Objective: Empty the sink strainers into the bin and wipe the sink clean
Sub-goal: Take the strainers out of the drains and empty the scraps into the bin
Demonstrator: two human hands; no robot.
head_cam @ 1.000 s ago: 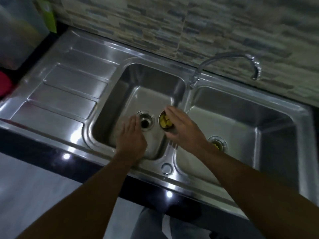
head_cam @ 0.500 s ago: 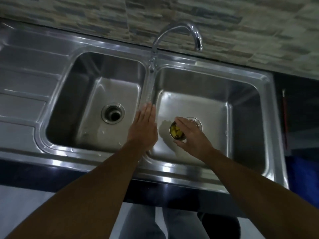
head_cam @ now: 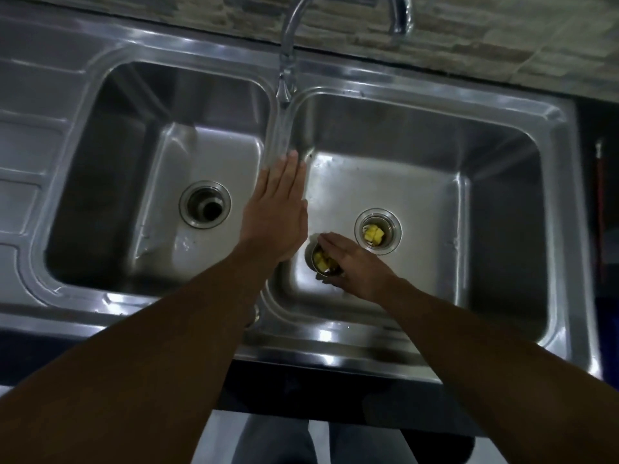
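Steel strainer [head_cam: 320,262] of yellow scraps is gripped in the right hand [head_cam: 356,266]. Just beyond that hand a second filled strainer [head_cam: 374,235] is seated in its drain [head_cam: 397,229]; left of it, the left hand [head_cam: 278,212] is held flat.

Silver sink [head_cam: 435,99] and strainer [head_cam: 309,254], yellow scraps [head_cam: 374,234], mottled grey-beige wall tiles [head_cam: 469,31], black counter front [head_cam: 301,390].

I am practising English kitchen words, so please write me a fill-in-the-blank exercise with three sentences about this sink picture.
1. The right hand holds a strainer with ____ scraps in it.
2. The other strainer sits in the drain of the ____ basin.
3. The left hand is flat and open, holding ____.
Missing words: yellow; right; nothing.
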